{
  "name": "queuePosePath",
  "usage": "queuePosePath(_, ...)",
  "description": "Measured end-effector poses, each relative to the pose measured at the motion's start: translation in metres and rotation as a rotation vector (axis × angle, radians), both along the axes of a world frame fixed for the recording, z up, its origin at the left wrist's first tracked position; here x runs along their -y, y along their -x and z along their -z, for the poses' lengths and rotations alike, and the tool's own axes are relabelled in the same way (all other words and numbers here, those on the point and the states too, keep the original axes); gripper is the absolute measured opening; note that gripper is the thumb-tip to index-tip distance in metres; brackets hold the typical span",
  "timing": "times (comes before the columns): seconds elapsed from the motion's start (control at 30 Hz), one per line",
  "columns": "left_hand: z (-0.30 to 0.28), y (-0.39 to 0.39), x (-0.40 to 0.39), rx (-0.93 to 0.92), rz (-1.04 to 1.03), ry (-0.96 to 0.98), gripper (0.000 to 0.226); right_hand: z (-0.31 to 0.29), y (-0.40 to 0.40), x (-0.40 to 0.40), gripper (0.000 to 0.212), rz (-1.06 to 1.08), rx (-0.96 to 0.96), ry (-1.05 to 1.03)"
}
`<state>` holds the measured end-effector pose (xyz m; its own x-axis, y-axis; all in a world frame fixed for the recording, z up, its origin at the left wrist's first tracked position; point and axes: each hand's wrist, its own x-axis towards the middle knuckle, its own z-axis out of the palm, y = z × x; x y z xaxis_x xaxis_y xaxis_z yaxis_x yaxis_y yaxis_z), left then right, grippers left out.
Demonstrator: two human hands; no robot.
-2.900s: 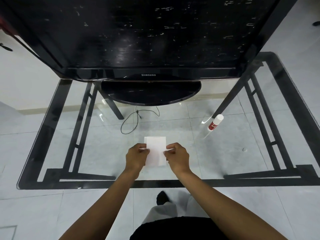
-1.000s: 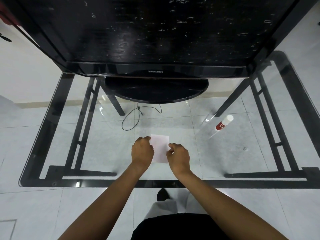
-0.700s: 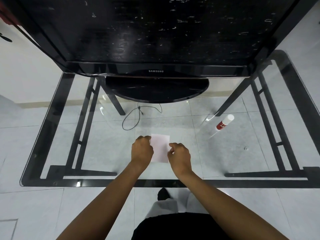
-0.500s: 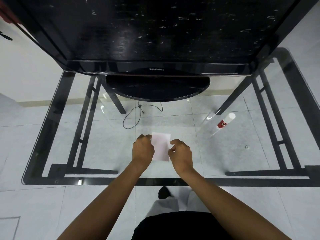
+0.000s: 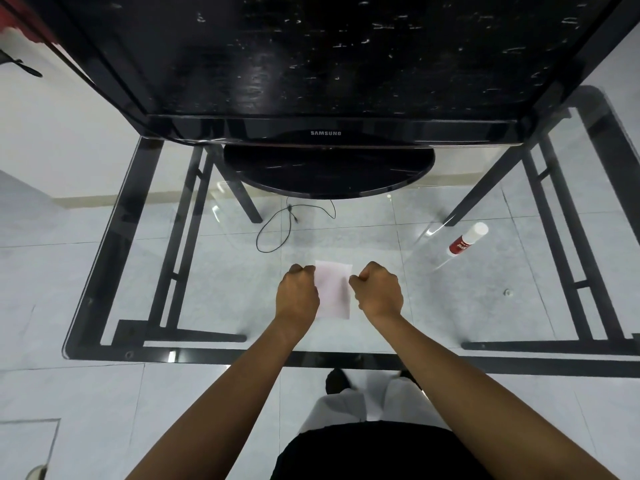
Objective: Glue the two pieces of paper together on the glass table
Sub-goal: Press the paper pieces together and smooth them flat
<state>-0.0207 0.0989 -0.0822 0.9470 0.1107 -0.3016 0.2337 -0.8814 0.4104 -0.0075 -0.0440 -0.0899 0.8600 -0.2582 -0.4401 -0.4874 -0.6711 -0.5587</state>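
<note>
A small white paper lies flat on the glass table, near its front middle. It looks like one sheet; I cannot tell whether a second lies under it. My left hand is curled into a fist at the paper's left edge, fingertips on its upper left corner. My right hand is a fist at the right edge, fingertips touching the upper right side. A glue stick with a white cap and red label lies on the glass far right of the paper.
A large black television on a round base stands at the back of the table. The black table frame and legs show through the glass. A thin black cable lies on the tiled floor below.
Both hands have shifted slightly up the paper's sides and closed into tighter fists. The paper stays flat in the same spot. The glue stick has not moved.
</note>
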Motion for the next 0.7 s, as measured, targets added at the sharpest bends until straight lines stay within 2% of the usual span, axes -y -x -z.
queuePosePath(0.13, -0.001, 0.000, 0.000, -0.009, 0.011, -0.009, 0.038, -0.002, -0.016, -0.001, 0.032, 0.021, -0.100, 0.021)
queuePosePath(0.23, -0.003, 0.000, 0.001, -0.015, 0.016, -0.026, 0.039, -0.003, -0.027, -0.001, 0.033, 0.022, -0.139, 0.038)
queuePosePath(0.37, -0.002, 0.000, 0.001, 0.005, 0.067, -0.092, 0.064, -0.003, -0.033, -0.001, 0.034, -0.056, -0.144, 0.140)
queuePosePath(0.43, -0.003, 0.001, 0.002, 0.019, 0.153, -0.140, 0.067, -0.005, -0.031, -0.001, 0.029, -0.140, -0.037, 0.241)
queuePosePath(0.53, -0.005, -0.001, 0.004, 0.000, 0.230, -0.188, 0.062, -0.003, -0.027, 0.000, 0.016, -0.330, 0.234, 0.244)
queuePosePath(0.63, -0.007, -0.006, 0.007, -0.035, 0.239, -0.206, 0.061, 0.002, -0.019, -0.003, 0.024, -0.589, 0.443, 0.248)
queuePosePath(0.7, -0.007, -0.008, 0.007, -0.062, 0.237, -0.205, 0.059, 0.006, -0.012, -0.005, 0.025, -0.678, 0.561, 0.285)
